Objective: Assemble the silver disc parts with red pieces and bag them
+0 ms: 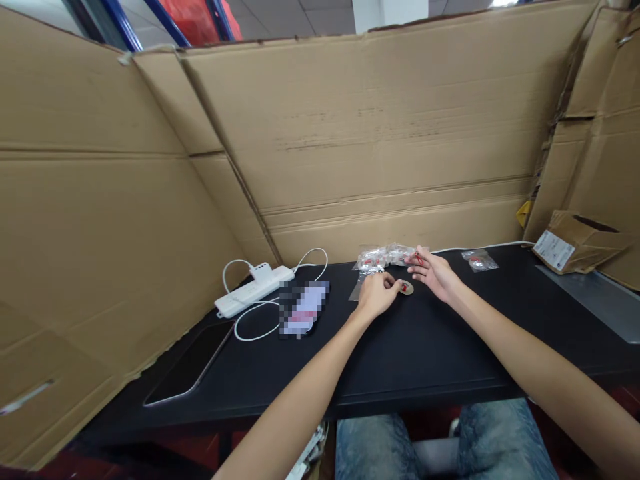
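Observation:
My left hand [377, 293] rests low over the table with its fingers curled. Its thumb reaches the edge of a small round tan disc [409, 289] with a red mark on it. What those fingers grip, if anything, is hidden. A clear plastic bag [357, 291] lies partly under that hand. To the right, my right hand [434, 272] is raised slightly, pinching a thin red cord [418, 258] at its fingertips; its other fingers are loosely bent. Just behind both hands lies a pile of clear bags [375, 257] with red and pale items inside.
A white power strip [255, 291] with cables, a phone [306, 308] with a blurred screen and a dark tablet [193, 363] lie left. Rightward are another small bag [479, 261], an open cardboard box [580, 241] and a grey sheet [595, 300]. Cardboard walls [375, 133] enclose the black table [425, 360].

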The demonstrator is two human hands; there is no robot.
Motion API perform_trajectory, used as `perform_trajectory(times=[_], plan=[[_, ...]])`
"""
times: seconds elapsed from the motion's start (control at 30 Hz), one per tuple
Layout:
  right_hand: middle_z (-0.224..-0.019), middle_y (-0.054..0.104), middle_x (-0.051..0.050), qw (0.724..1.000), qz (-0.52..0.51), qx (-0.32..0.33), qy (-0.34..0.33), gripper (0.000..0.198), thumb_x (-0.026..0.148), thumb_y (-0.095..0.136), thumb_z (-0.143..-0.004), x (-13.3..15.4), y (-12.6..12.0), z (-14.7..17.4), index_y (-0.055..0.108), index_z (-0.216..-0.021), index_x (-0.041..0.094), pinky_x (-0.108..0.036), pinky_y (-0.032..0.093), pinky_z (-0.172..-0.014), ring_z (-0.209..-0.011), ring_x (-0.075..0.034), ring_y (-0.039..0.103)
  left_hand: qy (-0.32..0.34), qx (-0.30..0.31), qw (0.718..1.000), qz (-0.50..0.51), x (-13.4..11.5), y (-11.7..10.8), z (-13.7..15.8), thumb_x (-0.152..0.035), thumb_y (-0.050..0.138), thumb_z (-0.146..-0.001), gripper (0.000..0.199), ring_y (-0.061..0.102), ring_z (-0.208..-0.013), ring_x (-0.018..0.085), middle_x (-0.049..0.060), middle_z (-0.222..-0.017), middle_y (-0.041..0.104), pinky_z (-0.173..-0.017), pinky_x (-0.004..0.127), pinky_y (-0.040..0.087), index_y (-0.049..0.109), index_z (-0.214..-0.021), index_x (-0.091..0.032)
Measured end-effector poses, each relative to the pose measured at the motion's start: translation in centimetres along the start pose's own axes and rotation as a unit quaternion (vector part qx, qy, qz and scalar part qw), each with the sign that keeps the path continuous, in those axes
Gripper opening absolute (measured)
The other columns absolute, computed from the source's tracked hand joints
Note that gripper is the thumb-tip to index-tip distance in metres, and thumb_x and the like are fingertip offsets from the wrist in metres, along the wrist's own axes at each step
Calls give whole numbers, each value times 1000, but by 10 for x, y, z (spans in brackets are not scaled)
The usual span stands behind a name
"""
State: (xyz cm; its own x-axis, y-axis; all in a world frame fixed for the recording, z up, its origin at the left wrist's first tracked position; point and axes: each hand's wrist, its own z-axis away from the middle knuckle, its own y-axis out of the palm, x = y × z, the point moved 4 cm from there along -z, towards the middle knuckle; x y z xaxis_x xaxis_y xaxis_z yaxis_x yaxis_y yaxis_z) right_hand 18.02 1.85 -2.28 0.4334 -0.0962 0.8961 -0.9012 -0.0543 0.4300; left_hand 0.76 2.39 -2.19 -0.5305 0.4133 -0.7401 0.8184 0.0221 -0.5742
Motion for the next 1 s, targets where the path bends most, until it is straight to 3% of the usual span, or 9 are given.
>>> perform_trajectory(times=[0.2, 0.43, 0.5, 0.63, 0.7, 0.8, 1.0], plan=[[-93, 74, -10, 998, 54, 10, -12, 37, 53, 72, -77, 0, 13, 7, 68, -87, 17, -26, 54, -57, -63, -14, 66, 52, 48, 997, 12, -5, 12, 1, -21, 70, -71, 6, 58, -61, 16, -1, -64, 63, -63, 26, 42, 65, -70, -18], [-82, 70, -6, 977, 176, -46, -114, 42, 46, 84, -62, 8, 15, 9, 69, -88, 16, -22, 44, -49, -53, -10, 55, 35, -18, 992, 120, -6, -5, -4, -20, 62, -78, 7, 63, -63, 16, 0, -66, 64, -64, 25, 47, 55, -76, -20], [-82, 70, -4, 946, 264, -54, -177, 42, 41, 86, -60, 10, 17, 12, 70, -91, 17, -24, 45, -53, -54, -10, 54, 15, -31, 985, 168, -4, -8, -6, -24, 62, -80, 9, 66, -63, 17, 1, -70, 66, -63, 26, 50, 53, -79, -20], [-84, 70, -4, 805, 505, -41, -308, 39, 38, 79, -70, 11, 28, 23, 70, -102, 19, -31, 49, -65, -57, -14, 57, -32, -23, 961, 273, 1, -2, -9, -32, 64, -78, 19, 67, -57, 18, 2, -68, 67, -60, 31, 55, 50, -80, -20], [-85, 69, -5, 767, 554, -38, -321, 39, 35, 77, -72, 9, 30, 26, 69, -106, 19, -32, 50, -69, -61, -16, 59, -50, -12, 947, 318, 2, 2, -9, -33, 67, -75, 23, 65, -55, 16, 1, -63, 66, -62, 31, 57, 49, -78, -19], [-89, 70, -6, 749, 579, -40, -318, 39, 33, 76, -74, 8, 32, 28, 68, -109, 18, -32, 51, -71, -63, -16, 60, -67, 8, 928, 365, 2, 5, -9, -32, 73, -69, 27, 64, -55, 14, 0, -60, 64, -64, 31, 58, 51, -77, -18], [-92, 74, -5, 760, 573, -46, -302, 33, 34, 74, -77, 13, 31, 28, 70, -107, 21, -31, 51, -70, -64, -17, 63, -70, 40, 907, 414, -5, 6, -7, -31, 75, -68, 28, 67, -61, 15, 2, -66, 66, -70, 32, 59, 53, -78, -17]])
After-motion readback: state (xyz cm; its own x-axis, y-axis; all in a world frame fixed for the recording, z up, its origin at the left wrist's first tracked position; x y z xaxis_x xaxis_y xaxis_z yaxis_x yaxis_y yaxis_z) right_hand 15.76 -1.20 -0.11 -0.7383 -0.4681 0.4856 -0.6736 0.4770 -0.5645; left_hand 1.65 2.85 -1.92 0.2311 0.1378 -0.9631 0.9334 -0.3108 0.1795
